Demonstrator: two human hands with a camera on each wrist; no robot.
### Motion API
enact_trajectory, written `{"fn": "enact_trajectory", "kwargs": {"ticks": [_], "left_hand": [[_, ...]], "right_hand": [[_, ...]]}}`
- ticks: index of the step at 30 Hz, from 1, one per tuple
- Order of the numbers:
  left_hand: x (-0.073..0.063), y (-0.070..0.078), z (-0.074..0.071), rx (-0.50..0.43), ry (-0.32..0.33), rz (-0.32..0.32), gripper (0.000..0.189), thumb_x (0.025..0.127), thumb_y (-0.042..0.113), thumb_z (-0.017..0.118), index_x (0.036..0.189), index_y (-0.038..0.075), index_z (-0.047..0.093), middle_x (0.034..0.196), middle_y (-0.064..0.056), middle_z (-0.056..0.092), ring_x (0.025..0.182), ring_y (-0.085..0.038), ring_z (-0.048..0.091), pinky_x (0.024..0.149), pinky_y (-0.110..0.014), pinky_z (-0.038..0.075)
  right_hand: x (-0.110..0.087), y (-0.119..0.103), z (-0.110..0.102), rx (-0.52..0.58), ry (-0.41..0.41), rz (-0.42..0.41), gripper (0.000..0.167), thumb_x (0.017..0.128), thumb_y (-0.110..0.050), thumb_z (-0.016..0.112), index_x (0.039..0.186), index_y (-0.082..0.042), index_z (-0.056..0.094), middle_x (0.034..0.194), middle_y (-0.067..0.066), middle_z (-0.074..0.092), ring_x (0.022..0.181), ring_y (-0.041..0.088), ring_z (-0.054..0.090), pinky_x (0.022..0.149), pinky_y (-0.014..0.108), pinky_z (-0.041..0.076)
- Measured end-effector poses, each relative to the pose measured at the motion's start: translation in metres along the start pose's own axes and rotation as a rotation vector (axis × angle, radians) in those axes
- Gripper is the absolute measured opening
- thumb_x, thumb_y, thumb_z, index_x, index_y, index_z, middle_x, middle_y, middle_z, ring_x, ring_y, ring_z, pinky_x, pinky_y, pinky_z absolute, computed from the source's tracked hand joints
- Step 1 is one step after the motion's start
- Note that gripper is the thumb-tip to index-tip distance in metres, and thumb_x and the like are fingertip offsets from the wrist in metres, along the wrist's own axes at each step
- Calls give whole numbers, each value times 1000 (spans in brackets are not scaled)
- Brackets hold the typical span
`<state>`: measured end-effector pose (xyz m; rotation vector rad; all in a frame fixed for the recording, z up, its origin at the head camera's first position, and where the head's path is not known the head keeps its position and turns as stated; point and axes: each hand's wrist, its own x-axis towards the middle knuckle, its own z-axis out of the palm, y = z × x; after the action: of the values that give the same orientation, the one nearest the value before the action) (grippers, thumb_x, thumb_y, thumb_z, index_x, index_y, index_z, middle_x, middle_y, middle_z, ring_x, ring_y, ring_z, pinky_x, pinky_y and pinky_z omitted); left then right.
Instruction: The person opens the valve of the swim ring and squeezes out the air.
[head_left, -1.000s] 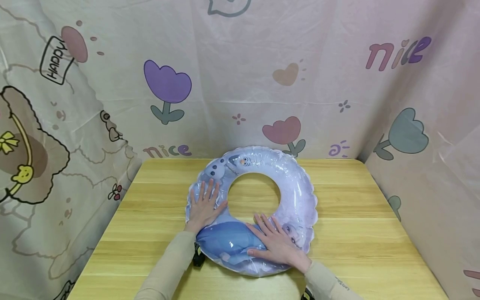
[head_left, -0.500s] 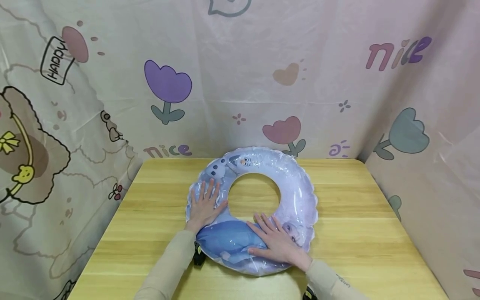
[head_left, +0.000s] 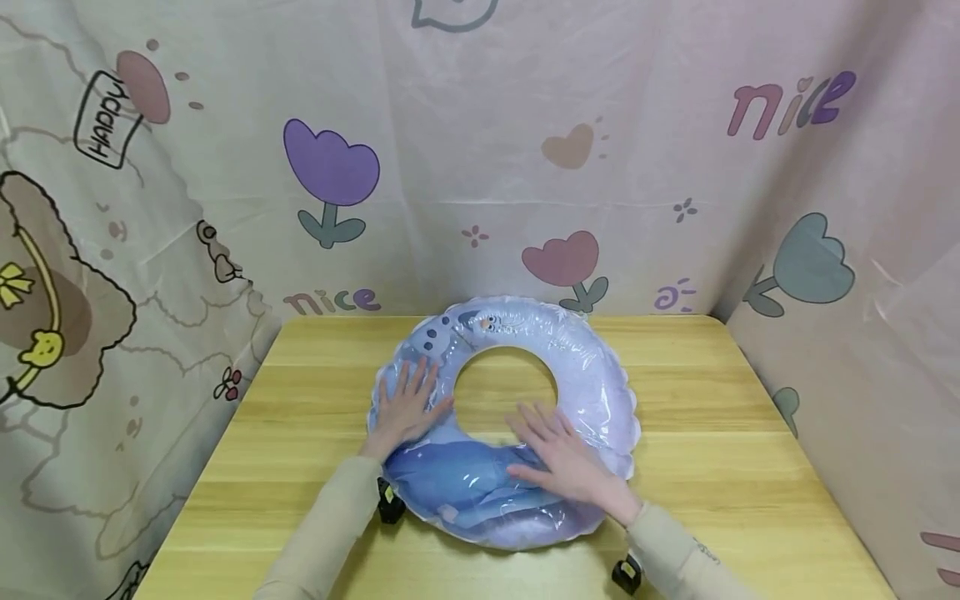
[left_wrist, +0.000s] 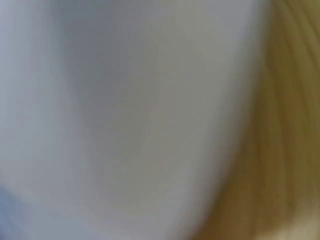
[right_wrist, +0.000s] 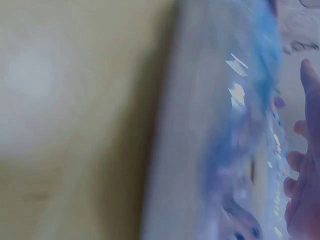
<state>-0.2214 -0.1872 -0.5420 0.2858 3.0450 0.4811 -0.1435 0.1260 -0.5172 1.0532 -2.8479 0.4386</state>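
Note:
An inflated swim ring [head_left: 597, 375], pale lilac and blue with a snowman print and a scalloped edge, lies flat on the wooden table. My left hand [head_left: 407, 410] rests with spread fingers on the ring's left side. Over its lower right part is my right hand [head_left: 562, 458], fingers straight and fanned, palm down. In the right wrist view that hand [right_wrist: 305, 175] shows at the right edge, a gap between it and the glossy ring [right_wrist: 235, 125]. The ring's underside [left_wrist: 135, 120] fills most of the left wrist view, blurred.
The wooden table [head_left: 712, 400] extends around the ring. A printed cloth [head_left: 465, 117] hangs behind and along both sides. Black wrist cameras sit under the left wrist [head_left: 391, 502] and right wrist [head_left: 627, 575].
My right hand has lifted off the ring and shifted slightly up and to the right. The ring's lower part looks fuller there. My left hand stays on its left side.

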Motion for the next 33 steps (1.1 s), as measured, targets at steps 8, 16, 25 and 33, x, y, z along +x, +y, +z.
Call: {"fn": "enact_trajectory", "kwargs": {"ticks": [8,16,25,33], "left_hand": [[-7,10,-18,21,-30,0,88,97,71,39,163,21,13,172,-7,4,159,-39,-2,121,-73,-3],[-19,7,-21,18,-52,-7,94,92,74,45,163,20,16,172,-9,1,158,-42,-3,119,-75,-4],[-23,-5,2,84,1,1,101,88,79,46,163,24,8,172,-5,-4,159,-38,-4,120,-74,-4],[-22,-5,15,91,56,18,104,87,80,47,164,21,9,172,-9,-3,159,-39,-4,119,-74,-8]], "right_hand": [[11,42,-16,-53,103,193,80,95,-62,55,157,-16,36,168,14,22,156,41,17,125,64,11],[12,68,-7,-78,97,344,86,92,-65,56,160,-18,29,168,20,17,156,46,12,125,66,6],[7,78,11,-27,48,386,90,93,-68,53,162,-19,22,170,18,7,158,41,3,126,62,-1],[8,84,19,-15,46,384,92,93,-68,53,161,-15,23,170,17,6,158,42,5,126,63,2]]}}
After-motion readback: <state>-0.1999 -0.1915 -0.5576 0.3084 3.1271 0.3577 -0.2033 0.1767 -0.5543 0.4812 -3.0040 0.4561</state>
